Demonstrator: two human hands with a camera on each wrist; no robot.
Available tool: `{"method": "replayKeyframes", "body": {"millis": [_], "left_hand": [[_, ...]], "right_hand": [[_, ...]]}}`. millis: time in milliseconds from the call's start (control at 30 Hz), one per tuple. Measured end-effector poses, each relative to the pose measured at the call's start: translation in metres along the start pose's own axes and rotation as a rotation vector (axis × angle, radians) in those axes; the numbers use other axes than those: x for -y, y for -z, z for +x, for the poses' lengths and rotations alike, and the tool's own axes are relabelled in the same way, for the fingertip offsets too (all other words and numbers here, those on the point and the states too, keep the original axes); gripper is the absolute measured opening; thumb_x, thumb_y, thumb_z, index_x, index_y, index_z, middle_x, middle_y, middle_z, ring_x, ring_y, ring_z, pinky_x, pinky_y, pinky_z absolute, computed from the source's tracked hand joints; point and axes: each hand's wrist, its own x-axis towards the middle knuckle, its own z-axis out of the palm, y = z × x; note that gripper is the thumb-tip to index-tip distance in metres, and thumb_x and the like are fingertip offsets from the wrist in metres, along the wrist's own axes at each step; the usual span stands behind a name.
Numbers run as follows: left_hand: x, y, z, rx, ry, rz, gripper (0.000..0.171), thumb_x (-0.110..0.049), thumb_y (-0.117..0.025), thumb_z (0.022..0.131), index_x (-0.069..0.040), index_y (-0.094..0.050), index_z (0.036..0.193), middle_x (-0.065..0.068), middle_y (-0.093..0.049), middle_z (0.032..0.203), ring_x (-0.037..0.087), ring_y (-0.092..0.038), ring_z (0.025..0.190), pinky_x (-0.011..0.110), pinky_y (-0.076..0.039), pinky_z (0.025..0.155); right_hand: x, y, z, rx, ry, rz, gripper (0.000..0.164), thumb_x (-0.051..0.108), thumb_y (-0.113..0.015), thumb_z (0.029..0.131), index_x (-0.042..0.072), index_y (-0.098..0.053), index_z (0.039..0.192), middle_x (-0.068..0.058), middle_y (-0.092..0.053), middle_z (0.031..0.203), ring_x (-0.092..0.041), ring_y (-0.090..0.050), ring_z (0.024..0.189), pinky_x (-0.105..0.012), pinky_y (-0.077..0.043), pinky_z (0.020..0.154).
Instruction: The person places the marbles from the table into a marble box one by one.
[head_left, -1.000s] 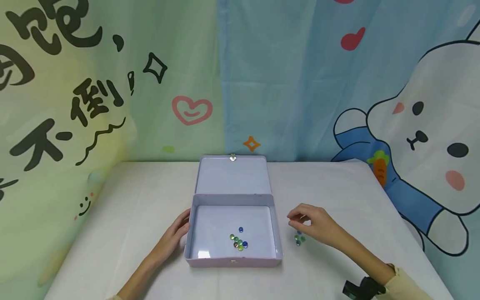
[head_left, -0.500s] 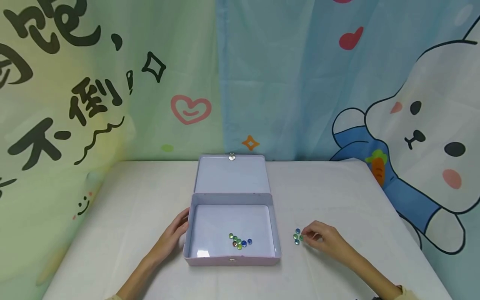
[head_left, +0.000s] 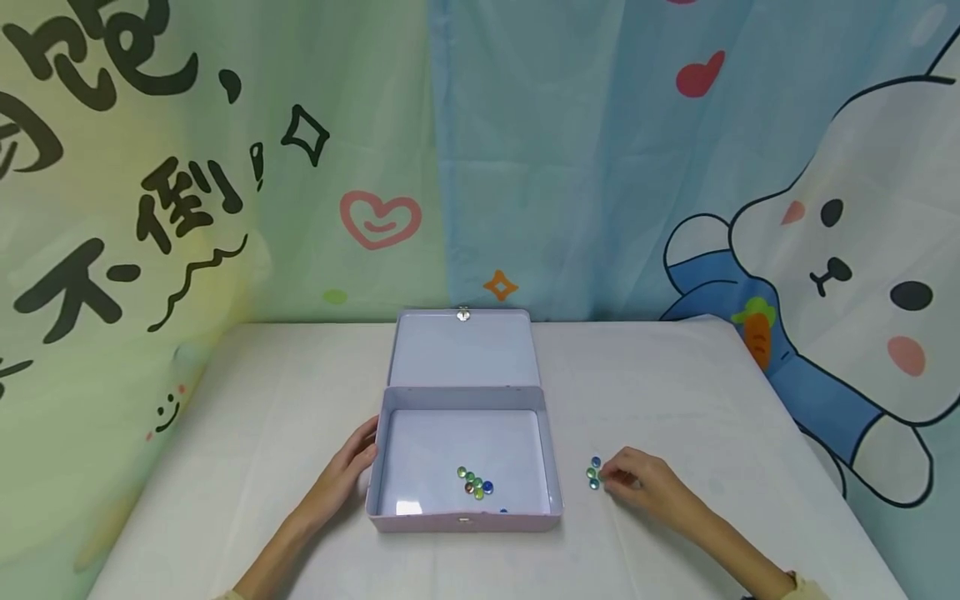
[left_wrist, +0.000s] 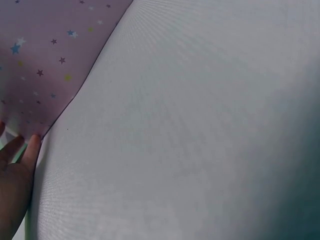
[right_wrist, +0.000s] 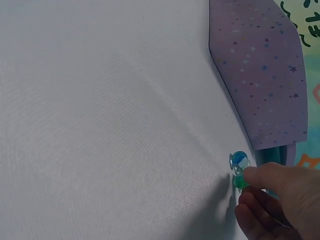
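Beside the box, right hand pinches a green marble; best lifted straight up, clear of adjacent marbles; left hand, relaxed, rests against box wall

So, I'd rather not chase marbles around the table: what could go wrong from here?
The right hand pinches a green marble at its fingertips; round and smooth-looking, it might slip out.

The blue marble and others lie loose close to those fingers, so a brush could send them rolling.

The left hand touches the side of the open box; a push might shift it and scatter the marbles inside.
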Motion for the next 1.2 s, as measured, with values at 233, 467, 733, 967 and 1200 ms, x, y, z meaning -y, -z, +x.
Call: {"method": "replayKeyframes", "body": {"millis": [233,467,733,967,1200], "left_hand": [[0.0000,-0.0004,-0.0012,-0.006,0.017,-0.005,0.051,-0.027,-0.040,0.103,-0.015,-0.029,0.152,0.018,-0.034,0.156,0.040,-0.036,0.141,0.063,-0.025,0.113],[-0.0017,-0.0024,-0.0029,-0.012,0.029,0.000,0.051,-0.027,-0.040,0.103,-0.015,-0.030,0.152,0.018,-0.035,0.156,0.040,-0.037,0.141,0.062,-0.025,0.114],[-0.0007,-0.0012,-0.0014,-0.012,0.010,0.032,0.051,-0.026,-0.039,0.103,-0.014,-0.029,0.152,0.019,-0.035,0.155,0.042,-0.036,0.141,0.063,-0.025,0.113],[-0.0012,-0.0009,-0.0003,-0.016,0.017,0.019,0.051,-0.027,-0.040,0.103,-0.015,-0.030,0.152,0.018,-0.035,0.155,0.039,-0.036,0.142,0.061,-0.024,0.114],[-0.0011,-0.0005,-0.0003,-0.010,0.014,0.022,0.052,-0.027,-0.040,0.103,-0.015,-0.029,0.152,0.018,-0.036,0.155,0.038,-0.037,0.141,0.060,-0.025,0.114]], "right_hand": [[0.0000,-0.0002,0.0029,0.018,-0.037,-0.010,0.016,-0.001,-0.074,0.079,0.005,-0.068,0.092,-0.003,-0.066,0.087,0.001,-0.059,0.075,-0.017,-0.052,0.063],[-0.0011,-0.0035,0.0033,0.004,-0.063,-0.051,0.019,-0.003,-0.074,0.077,0.006,-0.066,0.091,0.000,-0.065,0.085,0.000,-0.059,0.074,-0.017,-0.052,0.063],[-0.0016,-0.0049,0.0054,0.028,-0.153,-0.090,0.016,0.001,-0.073,0.080,0.010,-0.065,0.090,0.005,-0.065,0.085,0.002,-0.056,0.075,-0.018,-0.052,0.065],[-0.0015,-0.0058,0.0025,-0.021,-0.090,-0.119,0.019,-0.002,-0.075,0.077,0.009,-0.063,0.087,0.003,-0.064,0.080,0.002,-0.056,0.072,-0.017,-0.051,0.062],[0.0006,-0.0018,0.0005,-0.027,-0.129,-0.095,0.018,-0.001,-0.074,0.078,0.010,-0.064,0.086,0.000,-0.066,0.079,0.005,-0.055,0.073,-0.018,-0.051,0.061]]}}
